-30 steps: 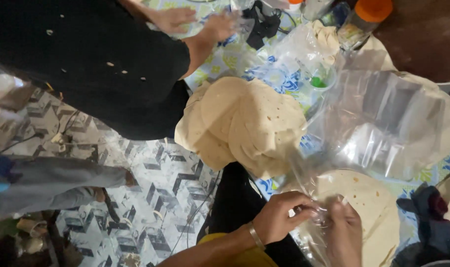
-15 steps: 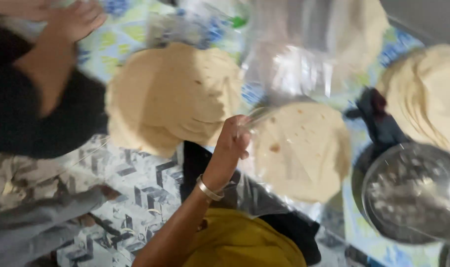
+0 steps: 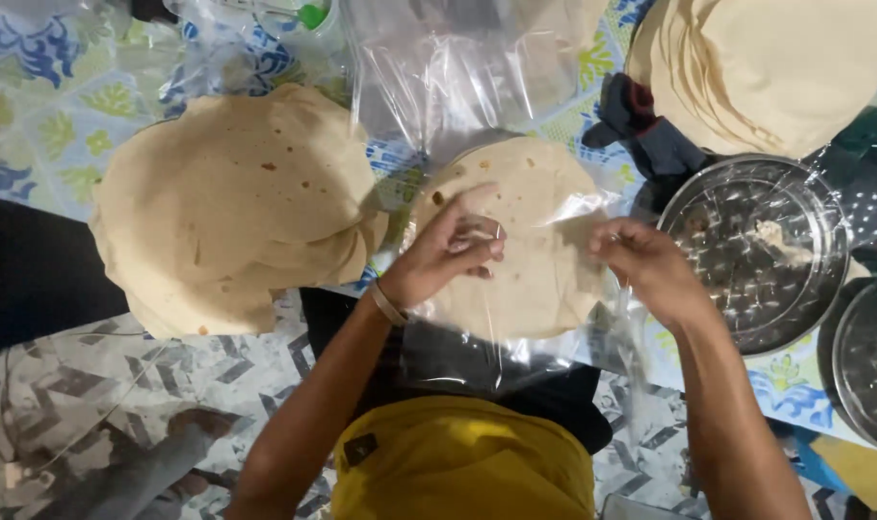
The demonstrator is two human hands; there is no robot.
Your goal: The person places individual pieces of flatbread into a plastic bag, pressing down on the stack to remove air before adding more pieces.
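Left hand (image 3: 445,252): forearm reaches in from the lower centre, wrist bent, fingers curled and pinched shut on the clear plastic bag (image 3: 515,318) at its upper edge. A metal bangle (image 3: 388,304) sits at the wrist.

Right hand (image 3: 650,270): forearm enters from the lower right, fingers curled inward and pinching the same bag film opposite the left hand. Both hands hold the bag taut over its contents.

The bag lies at the near edge of the bench (image 3: 53,125), which has a blue and green patterned cover. Inside it is a stack of round flatbreads (image 3: 530,207), seen through the film.

Surroundings: a larger loose pile of flatbreads (image 3: 231,202) lies to the left, just beside the bag. A third stack (image 3: 775,67) sits top right. More clear plastic sheeting (image 3: 448,77) lies behind the bag. A dark cloth (image 3: 645,135) rests between the bagged stack and a round metal tray (image 3: 746,250) on the right. A second tray (image 3: 867,366) shows at the right edge.
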